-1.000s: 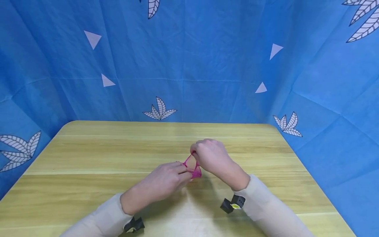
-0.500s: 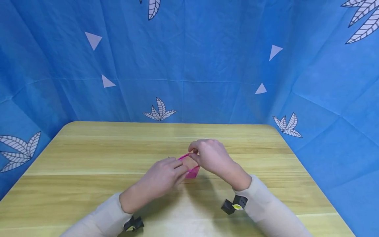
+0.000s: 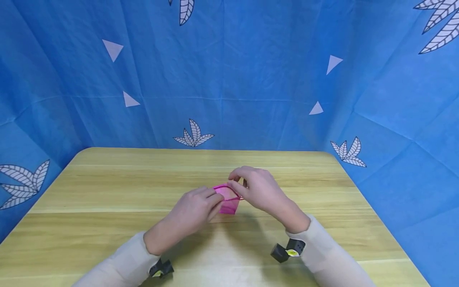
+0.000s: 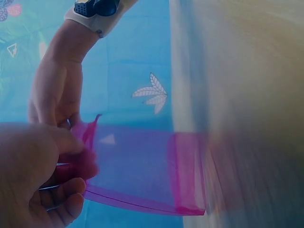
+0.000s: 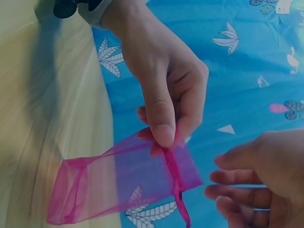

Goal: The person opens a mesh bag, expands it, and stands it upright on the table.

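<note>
Bag (image 3: 230, 206) shifted | closed end, long axis downward | left grip (image 3: 193, 209) pinches it; right (image 3: 261, 188) apart

Over the surface (image 3: 125, 187) — the curtain (image 3: 251, 79) behind it and along both sides — was the bag (image 3: 228, 206), between the left hand (image 3: 193, 207), whose fingers (image 3: 215, 198) lay at its left edge, and the right hand (image 3: 259, 188), just beside its right.
</note>
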A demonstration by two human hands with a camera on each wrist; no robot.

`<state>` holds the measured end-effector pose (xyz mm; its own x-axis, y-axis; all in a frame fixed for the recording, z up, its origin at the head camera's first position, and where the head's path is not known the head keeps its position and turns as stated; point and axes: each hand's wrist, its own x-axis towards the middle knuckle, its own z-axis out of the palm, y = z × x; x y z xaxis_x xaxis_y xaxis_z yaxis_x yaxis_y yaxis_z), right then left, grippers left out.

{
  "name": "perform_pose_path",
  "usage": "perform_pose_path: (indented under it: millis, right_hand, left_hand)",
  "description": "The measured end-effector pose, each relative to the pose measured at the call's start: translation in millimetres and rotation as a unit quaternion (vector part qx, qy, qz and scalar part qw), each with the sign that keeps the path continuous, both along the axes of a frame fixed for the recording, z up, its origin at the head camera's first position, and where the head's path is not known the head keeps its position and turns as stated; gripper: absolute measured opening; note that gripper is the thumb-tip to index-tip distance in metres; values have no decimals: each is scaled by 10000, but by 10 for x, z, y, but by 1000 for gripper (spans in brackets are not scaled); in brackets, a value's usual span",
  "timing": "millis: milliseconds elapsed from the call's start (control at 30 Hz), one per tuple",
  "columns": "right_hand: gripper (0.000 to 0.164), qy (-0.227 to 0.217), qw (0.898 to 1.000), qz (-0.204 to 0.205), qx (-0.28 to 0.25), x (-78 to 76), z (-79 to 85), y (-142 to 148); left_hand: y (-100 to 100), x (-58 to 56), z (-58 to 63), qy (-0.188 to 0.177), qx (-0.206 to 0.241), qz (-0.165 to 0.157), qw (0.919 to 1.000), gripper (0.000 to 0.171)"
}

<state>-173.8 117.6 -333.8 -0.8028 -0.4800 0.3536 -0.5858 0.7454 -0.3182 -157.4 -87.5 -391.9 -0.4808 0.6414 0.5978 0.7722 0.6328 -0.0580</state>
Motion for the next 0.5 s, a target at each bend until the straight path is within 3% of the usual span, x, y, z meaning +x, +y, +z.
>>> perform_pose_path:
  millis: [200, 500]
  right_hand:
    - [10, -257, 9986, 264, -390, 18, -37, 112]
    - [17, -413, 9954, 863, -48, 48, -137, 192]
  left_hand:
    - [-6, -3, 8, -99, 40, 77, 9999, 10]
    - [-8, 1, -2, -223, 120, 80, 9996, 9]
